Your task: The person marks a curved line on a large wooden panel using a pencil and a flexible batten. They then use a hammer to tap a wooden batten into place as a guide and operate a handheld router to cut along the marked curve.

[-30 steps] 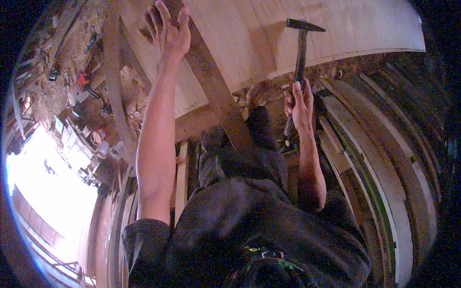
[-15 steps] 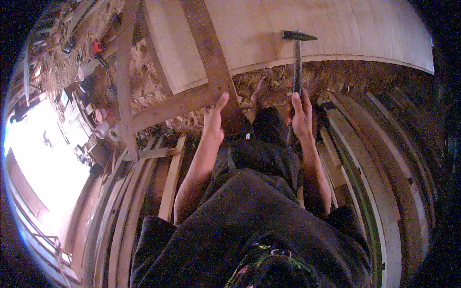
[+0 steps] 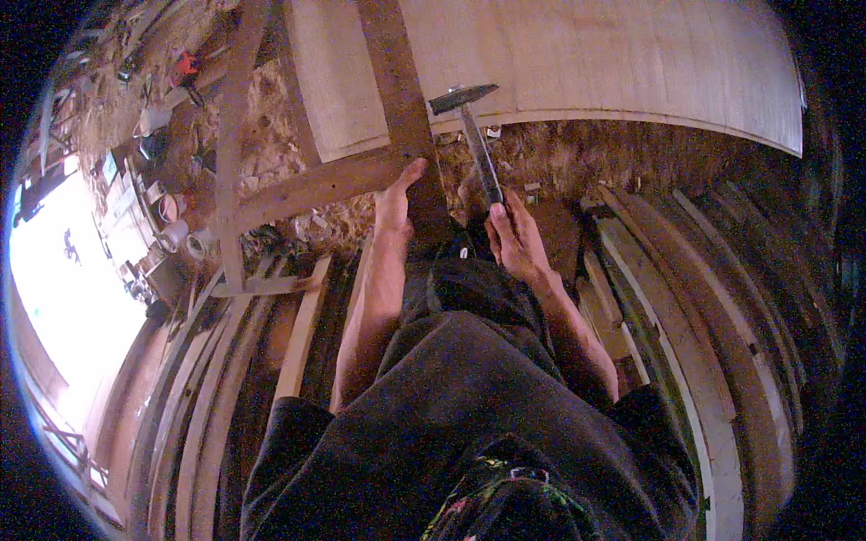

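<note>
My right hand is wrapped round the grip of a hammer. The hammer leans to the left, its dark head raised beside a wooden frame made of brown boards joined at a corner. My left hand grips that frame near the joint, thumb lying over the top of the crosspiece and the other fingers mostly hidden. Between the hammer head and the frame's long board there is a small gap. The frame's lower end sits close to my lap.
A pale plywood sheet lies beyond the frame. Long timber boards are stacked to my right, with more planks to my left. A red and black tool rests among wood shavings at the far left, near several rolls.
My right hand has moved left, carrying the hammer closer to the frame and tilting it leftward. My left hand keeps its hold on the frame; the view has shifted slightly.
</note>
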`<state>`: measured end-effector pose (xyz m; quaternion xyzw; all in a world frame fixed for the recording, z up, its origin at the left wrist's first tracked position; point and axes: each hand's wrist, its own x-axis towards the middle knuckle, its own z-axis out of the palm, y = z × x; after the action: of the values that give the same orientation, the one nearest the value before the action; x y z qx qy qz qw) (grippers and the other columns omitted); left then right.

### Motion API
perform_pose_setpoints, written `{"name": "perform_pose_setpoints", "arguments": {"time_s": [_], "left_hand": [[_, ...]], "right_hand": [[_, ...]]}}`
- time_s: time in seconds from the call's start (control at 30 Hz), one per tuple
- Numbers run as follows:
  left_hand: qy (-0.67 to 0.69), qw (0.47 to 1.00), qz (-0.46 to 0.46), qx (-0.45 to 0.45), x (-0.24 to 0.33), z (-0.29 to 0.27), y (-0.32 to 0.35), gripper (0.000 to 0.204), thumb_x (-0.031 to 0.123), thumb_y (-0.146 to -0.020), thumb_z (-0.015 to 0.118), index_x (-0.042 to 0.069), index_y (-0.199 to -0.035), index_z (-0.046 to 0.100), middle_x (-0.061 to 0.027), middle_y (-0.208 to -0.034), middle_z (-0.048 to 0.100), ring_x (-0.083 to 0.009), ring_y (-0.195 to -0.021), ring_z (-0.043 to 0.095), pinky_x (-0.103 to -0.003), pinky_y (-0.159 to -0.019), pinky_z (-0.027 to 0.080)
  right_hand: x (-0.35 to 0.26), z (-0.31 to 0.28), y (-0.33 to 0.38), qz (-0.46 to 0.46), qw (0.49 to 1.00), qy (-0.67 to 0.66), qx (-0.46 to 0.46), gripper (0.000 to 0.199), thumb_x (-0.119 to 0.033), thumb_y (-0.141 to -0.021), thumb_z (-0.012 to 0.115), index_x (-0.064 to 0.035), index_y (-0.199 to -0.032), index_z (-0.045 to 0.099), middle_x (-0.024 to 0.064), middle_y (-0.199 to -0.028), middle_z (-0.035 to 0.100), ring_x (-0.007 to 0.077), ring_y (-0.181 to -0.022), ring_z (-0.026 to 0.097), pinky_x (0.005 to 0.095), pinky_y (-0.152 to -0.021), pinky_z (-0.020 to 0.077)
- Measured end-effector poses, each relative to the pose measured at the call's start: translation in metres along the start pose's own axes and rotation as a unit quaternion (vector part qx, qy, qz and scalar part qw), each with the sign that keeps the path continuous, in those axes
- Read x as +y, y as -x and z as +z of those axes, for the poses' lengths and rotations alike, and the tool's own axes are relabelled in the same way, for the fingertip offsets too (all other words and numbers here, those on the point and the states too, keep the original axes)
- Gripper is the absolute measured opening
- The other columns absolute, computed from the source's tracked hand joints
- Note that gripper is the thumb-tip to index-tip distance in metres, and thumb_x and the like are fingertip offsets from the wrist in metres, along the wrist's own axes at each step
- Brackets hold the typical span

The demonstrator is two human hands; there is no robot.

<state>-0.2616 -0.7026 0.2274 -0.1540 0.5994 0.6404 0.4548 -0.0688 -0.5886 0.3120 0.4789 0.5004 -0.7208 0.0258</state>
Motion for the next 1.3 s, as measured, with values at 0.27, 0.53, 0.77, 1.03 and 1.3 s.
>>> {"name": "perform_pose_setpoints", "arguments": {"time_s": [0.27,0.53,0.77,1.03,1.3], "left_hand": [[-0.028,0.997,-0.055,0.055,0.056,0.040,0.043,0.062,0.021,-0.070,0.092,0.002,-0.123,0.066,-0.0069,-0.119,0.069,-0.0224,-0.105,0.065,-0.038,-0.093,0.053],[0.046,0.997,-0.038,0.046,0.036,0.029,0.034,0.073,0.018,-0.065,0.095,-0.004,-0.126,0.061,-0.0101,-0.120,0.068,-0.0244,-0.107,0.064,-0.040,-0.094,0.053],[-0.017,0.996,-0.047,0.075,0.030,0.021,0.037,0.056,0.026,-0.072,0.091,-0.001,-0.115,0.069,-0.0089,-0.111,0.072,-0.0226,-0.097,0.068,-0.037,-0.087,0.054],[0.085,0.994,-0.061,0.018,0.020,0.012,0.023,0.076,0.016,-0.061,0.098,-0.006,-0.124,0.063,-0.0108,-0.122,0.068,-0.0241,-0.112,0.063,-0.038,-0.101,0.049],[0.035,0.999,-0.035,0.008,0.036,0.016,0.036,0.073,0.019,-0.065,0.096,-0.001,-0.126,0.063,-0.0073,-0.124,0.067,-0.0227,-0.110,0.063,-0.038,-0.101,0.049]], "right_hand": [[-0.016,-0.004,-0.004,-0.326,0.849,0.386,0.158,0.048,-0.023,-0.104,0.057,-0.0003,-0.144,0.047,0.0232,-0.108,0.071,0.0371,-0.090,0.072,0.0431,-0.079,0.0573],[-0.049,0.001,-0.006,-0.328,0.845,0.415,0.080,0.046,-0.025,-0.101,0.059,-0.0045,-0.142,0.052,0.0232,-0.129,0.065,0.0438,-0.111,0.065,0.0499,-0.090,0.0561],[-0.062,0.014,0.005,-0.348,0.805,0.469,0.107,0.043,-0.021,-0.101,0.060,-0.0031,-0.139,0.054,0.0231,-0.124,0.067,0.0427,-0.108,0.067,0.0481,-0.090,0.0561],[-0.052,0.008,-0.008,-0.271,0.808,0.510,0.115,0.043,-0.027,-0.103,0.057,-0.0038,-0.139,0.055,0.0252,-0.124,0.066,0.0436,-0.108,0.067,0.0479,-0.087,0.0562],[-0.031,0.004,-0.017,-0.377,0.766,0.499,0.148,0.046,-0.033,-0.103,0.055,-0.0049,-0.139,0.056,0.0275,-0.118,0.068,0.0462,-0.091,0.069,0.0506,-0.074,0.0581]]}}
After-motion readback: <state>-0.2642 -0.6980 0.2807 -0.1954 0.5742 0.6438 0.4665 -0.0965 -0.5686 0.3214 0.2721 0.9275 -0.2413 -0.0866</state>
